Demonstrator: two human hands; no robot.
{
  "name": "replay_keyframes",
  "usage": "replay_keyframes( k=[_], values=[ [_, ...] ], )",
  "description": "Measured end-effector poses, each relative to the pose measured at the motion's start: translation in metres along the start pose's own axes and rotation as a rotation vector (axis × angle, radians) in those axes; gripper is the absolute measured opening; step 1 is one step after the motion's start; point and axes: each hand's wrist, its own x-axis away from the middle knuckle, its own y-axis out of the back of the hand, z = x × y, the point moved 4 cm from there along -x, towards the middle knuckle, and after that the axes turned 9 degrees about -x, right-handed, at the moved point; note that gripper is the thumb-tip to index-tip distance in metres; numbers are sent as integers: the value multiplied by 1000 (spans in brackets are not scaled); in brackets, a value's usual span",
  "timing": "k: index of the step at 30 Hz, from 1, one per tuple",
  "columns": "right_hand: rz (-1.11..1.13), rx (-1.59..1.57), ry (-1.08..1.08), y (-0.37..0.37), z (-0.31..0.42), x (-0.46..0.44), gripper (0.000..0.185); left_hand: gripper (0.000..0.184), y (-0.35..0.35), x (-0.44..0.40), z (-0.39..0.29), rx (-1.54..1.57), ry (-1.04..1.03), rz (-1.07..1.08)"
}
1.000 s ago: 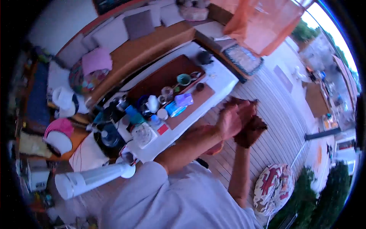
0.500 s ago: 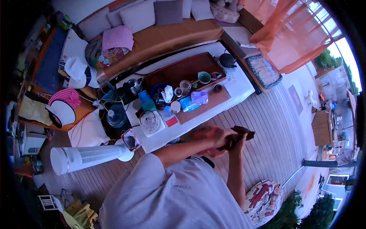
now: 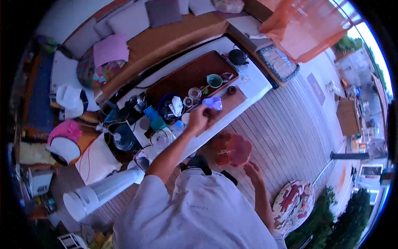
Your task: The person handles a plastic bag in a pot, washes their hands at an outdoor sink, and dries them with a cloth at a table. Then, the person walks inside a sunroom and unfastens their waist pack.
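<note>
My left hand [image 3: 200, 121] is over the front edge of the white table [image 3: 259, 89], its fingers closed around a small dark brown thing [image 3: 213, 117]. Just beyond that hand lies a purple pack [image 3: 212, 103]. Lower down, my right hand [image 3: 252, 169] is beside a round red stool [image 3: 236, 150], fingers loosely apart, with nothing visible in it. A green bowl [image 3: 214, 81], a glass jar [image 3: 195, 93] and a small dark cup [image 3: 231, 90] stand farther back on the table.
A white tower fan [image 3: 99, 195] leans in from the left. A large water bottle [image 3: 123, 139] is by the table's left end. Behind the table runs a brown sofa [image 3: 166, 35]. A patterned pouf [image 3: 293, 203] sits at the lower right.
My hands, earlier together around the dark brown thing, have parted. The left has moved to the table with a dark brown thing; the right has dropped lower beside the stool.
</note>
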Motion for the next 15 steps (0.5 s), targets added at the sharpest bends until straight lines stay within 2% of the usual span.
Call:
replay_keyframes(
  k=[1, 2, 3, 4, 5, 6, 7, 8, 9, 10, 11, 12, 13, 14, 15],
  values=[
    [-49, 11, -34, 23, -18, 5, 31, 19, 6, -23, 22, 20, -3, -45],
    [-98, 19, -68, 48, -42, 12, 27, 19, 29, -39, 15, -6, -27, -89],
    [-97, 0, -24, 73, -68, 23, 20, 22, 50, -57, 9, -63, -142, -185],
    [-94, -20, 26, 101, -101, 31, 15, 26, 57, -80, 31, -200, -120, -268],
    [-130, 410, 21, 146, -153, 30, 12, 28, 73, -95, 27, -194, -108, -275],
    [-147, 90, 108, 169, -190, 50, 9, 29, 76, -118, 49, -221, -130, -315],
    [-340, -45, -139, 161, -199, 85, 7, 28, 77, -140, 71, -180, -139, -327],
    [-328, -33, -144, 169, -232, 110, 7, 29, 89, -147, 59, -265, -101, -276],
    [-322, -25, -152, 172, -263, 136, 8, 31, 77, -175, 109, -223, -96, -277],
    [-356, -61, -158, 159, -274, 155, 8, 31, 81, -176, 100, -217, -143, -274],
    [-474, -91, -281, 145, -288, 184, 10, 33, 80, -177, 92, -105, -41, -125],
    [-600, -134, -405, 130, -309, 213, 12, 36, 70, -178, 102, -34, -7, -115],
    [-541, -381, -313, 135, -365, 232, 15, 38, 54, -182, 123, 194, 104, 57],
    [-443, -123, -373, 105, -355, 252, 19, 43, 27, -190, 176, 206, 105, 166],
    [-352, 123, -436, 67, -319, 260, 26, 52, 28, -152, 113, 229, 25, 97]
  ],
)
